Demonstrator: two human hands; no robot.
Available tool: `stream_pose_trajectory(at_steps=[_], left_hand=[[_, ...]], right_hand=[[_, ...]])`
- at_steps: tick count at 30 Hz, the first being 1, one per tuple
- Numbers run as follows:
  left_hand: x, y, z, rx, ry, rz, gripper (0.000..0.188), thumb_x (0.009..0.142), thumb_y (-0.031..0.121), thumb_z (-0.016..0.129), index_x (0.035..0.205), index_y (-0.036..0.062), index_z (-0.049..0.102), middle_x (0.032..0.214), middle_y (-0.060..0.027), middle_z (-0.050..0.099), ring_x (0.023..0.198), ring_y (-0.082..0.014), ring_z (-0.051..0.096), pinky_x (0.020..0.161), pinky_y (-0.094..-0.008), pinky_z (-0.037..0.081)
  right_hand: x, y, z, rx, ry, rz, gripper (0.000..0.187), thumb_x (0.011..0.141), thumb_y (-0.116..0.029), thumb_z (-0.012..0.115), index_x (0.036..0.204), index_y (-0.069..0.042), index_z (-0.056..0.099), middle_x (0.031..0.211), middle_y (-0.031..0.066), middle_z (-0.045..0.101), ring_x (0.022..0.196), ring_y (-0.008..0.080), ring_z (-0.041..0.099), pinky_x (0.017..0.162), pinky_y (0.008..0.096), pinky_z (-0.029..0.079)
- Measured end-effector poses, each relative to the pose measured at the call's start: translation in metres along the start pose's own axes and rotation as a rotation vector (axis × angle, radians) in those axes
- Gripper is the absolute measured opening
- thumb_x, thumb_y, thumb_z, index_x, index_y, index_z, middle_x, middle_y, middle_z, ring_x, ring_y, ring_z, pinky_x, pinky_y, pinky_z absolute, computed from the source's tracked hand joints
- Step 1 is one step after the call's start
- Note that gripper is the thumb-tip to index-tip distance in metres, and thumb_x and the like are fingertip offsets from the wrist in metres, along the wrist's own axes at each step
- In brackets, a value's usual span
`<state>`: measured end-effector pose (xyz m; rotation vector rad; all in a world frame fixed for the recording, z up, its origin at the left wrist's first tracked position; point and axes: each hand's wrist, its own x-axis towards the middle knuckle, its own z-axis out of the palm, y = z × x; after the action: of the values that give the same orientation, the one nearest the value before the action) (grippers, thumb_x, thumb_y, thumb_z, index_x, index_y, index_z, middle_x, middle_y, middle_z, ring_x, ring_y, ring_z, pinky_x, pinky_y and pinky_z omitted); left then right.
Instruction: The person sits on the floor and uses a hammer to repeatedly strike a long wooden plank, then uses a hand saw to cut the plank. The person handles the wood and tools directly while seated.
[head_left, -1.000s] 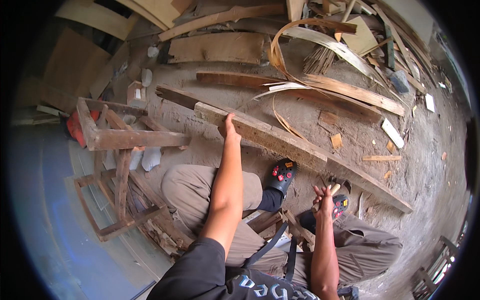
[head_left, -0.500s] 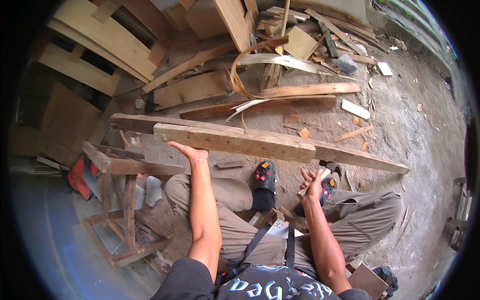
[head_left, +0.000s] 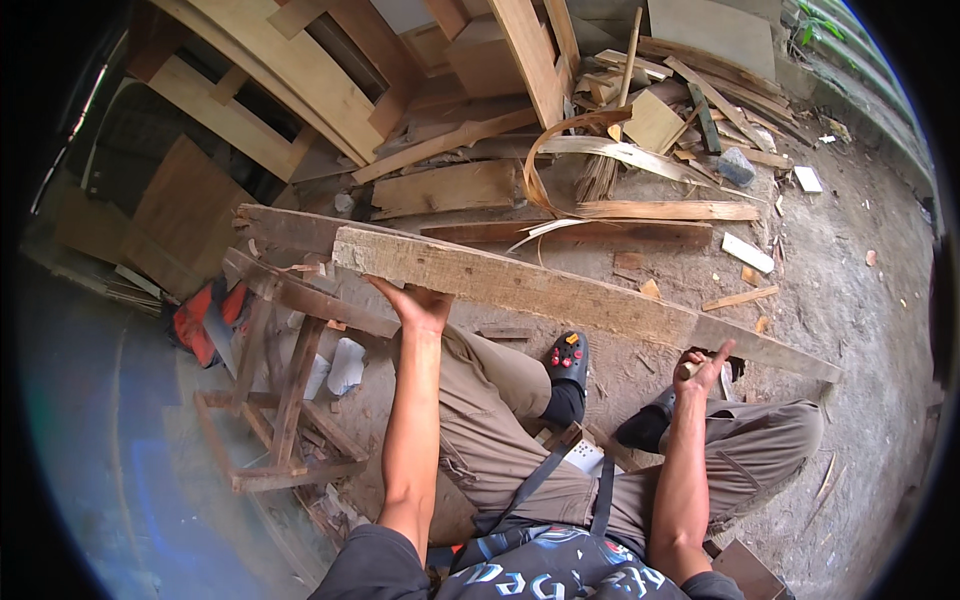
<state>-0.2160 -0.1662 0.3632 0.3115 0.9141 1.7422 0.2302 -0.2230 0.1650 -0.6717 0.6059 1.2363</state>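
A long old wooden board (head_left: 775, 350) slants across in front of me, with a shorter, thicker piece of timber (head_left: 520, 285) lying along its near side. My left hand (head_left: 418, 308) grips the timber from below near its left end, the thumb side pointing left. Close to the timber's right end, my right hand (head_left: 706, 372) is closed round a light wooden handle (head_left: 688, 370); its index finger stretches up to the board's lower edge. A dark part beside that hand is mostly hidden, so the tool's kind is unclear.
A wooden stool-like frame (head_left: 290, 400) stands at my left, beside a red and black bag (head_left: 208, 320). Beyond lie loose planks (head_left: 450, 190), a scrap-wood heap (head_left: 700, 110) and a grey stone (head_left: 735, 167). Wooden panels (head_left: 280, 75) lean at the far left.
The board and timber have tilted, their right end lower. My right hand has moved right and up to the board's edge, its open fingers now curled round the handle. The whole view has shifted.
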Motion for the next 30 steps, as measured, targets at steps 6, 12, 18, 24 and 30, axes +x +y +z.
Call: stream_pose_trajectory(at_steps=[6,12,18,24,30], left_hand=[[0.028,0.052,-0.01,-0.061,-0.205,0.226,0.103,0.084,0.093,0.024,0.156,0.0203,0.036,0.157,-0.0141,0.041,0.145,-0.0328,0.038,0.12,-0.053,0.029],[0.079,0.12,-0.035,-0.39,-0.418,0.13,0.115,0.081,0.093,0.033,0.138,-0.0053,0.05,0.14,-0.0238,0.055,0.133,-0.0381,0.051,0.119,-0.0545,0.034],[0.125,0.088,-0.06,0.044,-0.195,0.32,0.105,0.075,0.093,0.049,0.121,-0.0021,0.054,0.107,-0.0128,0.064,0.102,-0.0327,0.062,0.103,-0.0542,0.047],[0.142,0.087,-0.052,-0.026,-0.018,0.089,0.078,0.086,0.063,0.055,0.126,-0.0043,0.057,0.128,-0.0203,0.062,0.127,-0.0364,0.056,0.112,-0.0545,0.041],[0.176,0.098,-0.036,0.016,0.04,0.143,0.077,0.085,0.066,0.054,0.126,0.0014,0.056,0.123,-0.0157,0.061,0.118,-0.0368,0.058,0.106,-0.0554,0.043]], right_hand=[[-0.009,-0.014,0.015,-0.08,-0.128,-0.082,0.033,0.088,-0.044,0.079,0.105,-0.02,0.064,0.088,-0.0031,0.067,0.045,0.0018,0.049,0.039,0.0132,0.045],[0.031,-0.044,-0.015,-0.128,-0.137,-0.093,0.049,0.084,-0.055,0.079,0.114,-0.02,0.064,0.088,-0.0025,0.066,0.048,0.0046,0.05,0.045,0.0172,0.048],[0.085,-0.066,-0.031,-0.582,0.129,-0.061,0.112,0.063,-0.084,0.077,0.147,-0.015,0.048,0.108,0.0115,0.057,0.09,0.018,0.055,0.083,0.0506,0.044],[0.035,-0.023,-0.041,-0.37,0.121,-0.125,0.049,0.096,-0.059,0.061,0.088,-0.012,0.049,0.068,0.0034,0.051,0.056,0.0154,0.048,0.05,0.0321,0.047],[-0.071,-0.033,-0.028,0.008,0.057,0.195,0.027,0.104,-0.029,0.058,0.089,-0.01,0.047,0.067,-0.0015,0.047,0.053,0.009,0.046,0.045,0.024,0.044]])
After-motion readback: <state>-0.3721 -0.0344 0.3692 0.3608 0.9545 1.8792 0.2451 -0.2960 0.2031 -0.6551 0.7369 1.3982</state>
